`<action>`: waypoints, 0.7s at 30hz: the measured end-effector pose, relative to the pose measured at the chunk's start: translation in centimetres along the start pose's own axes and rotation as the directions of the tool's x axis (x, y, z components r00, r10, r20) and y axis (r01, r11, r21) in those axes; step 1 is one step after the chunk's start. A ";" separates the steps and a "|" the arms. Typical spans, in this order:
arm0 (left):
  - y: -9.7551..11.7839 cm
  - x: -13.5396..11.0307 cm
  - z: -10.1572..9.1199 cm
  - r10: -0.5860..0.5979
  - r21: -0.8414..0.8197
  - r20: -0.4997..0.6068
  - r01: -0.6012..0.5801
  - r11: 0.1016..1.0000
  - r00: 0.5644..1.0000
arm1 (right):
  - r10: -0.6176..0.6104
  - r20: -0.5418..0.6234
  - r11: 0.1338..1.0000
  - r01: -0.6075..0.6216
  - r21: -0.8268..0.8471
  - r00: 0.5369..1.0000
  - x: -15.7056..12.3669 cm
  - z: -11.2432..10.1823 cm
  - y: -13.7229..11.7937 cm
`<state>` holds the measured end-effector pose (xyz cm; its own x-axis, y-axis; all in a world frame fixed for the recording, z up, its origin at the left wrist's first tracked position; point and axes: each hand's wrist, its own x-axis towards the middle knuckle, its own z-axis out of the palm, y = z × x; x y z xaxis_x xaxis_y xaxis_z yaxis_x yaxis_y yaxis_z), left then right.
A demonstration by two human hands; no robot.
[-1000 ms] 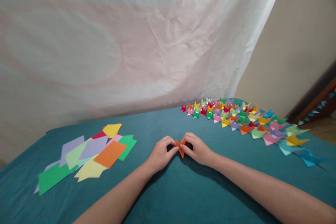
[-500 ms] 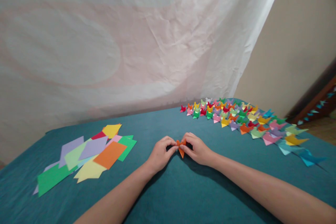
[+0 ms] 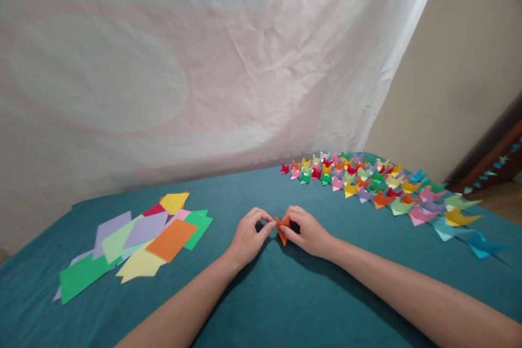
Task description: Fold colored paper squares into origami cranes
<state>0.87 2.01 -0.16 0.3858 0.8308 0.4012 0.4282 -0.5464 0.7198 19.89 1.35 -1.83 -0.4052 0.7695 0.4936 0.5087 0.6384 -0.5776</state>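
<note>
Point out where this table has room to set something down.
Bare cloth lies between the paper sheets and the left hand, from there back to the backdrop, and between the forearms. Crowded: folded birds at right, overlapping sheets at left.

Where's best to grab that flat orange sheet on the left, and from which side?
Probably pinch the corner pointing toward you, from the near side: the orange sheet lies uncovered, and that corner seems to reach past the pale yellow sheet beneath.
</note>
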 end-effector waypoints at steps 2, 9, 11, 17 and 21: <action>0.0 0.0 0.0 0.004 -0.001 0.005 -0.004 1.000 1.000 | -0.002 0.003 1.000 0.002 0.000 1.000 0.0 0.0 -0.1; 0.1 0.0 -0.1 0.009 0.008 0.003 -0.009 1.000 1.000 | -0.005 0.013 1.000 0.005 -0.004 1.000 0.0 -0.2 -0.3; 0.1 0.0 -0.1 0.014 0.010 0.004 -0.014 1.000 1.000 | -0.007 0.015 1.000 0.008 -0.007 1.000 0.0 -0.2 -0.3; 0.2 0.0 -0.1 0.035 -0.004 0.000 -0.035 0.999 0.999 | -0.013 0.016 1.000 0.013 -0.005 1.000 0.0 -0.2 -0.2; 0.1 0.0 -0.1 0.036 -0.009 -0.005 -0.036 0.999 0.999 | -0.015 0.018 1.000 0.015 0.000 1.000 0.0 -0.2 -0.3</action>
<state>0.84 1.91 -0.04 0.3966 0.8112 0.4297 0.4063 -0.5749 0.7103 19.92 1.16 -1.53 -0.4269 0.7598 0.4905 0.5026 0.6502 -0.5698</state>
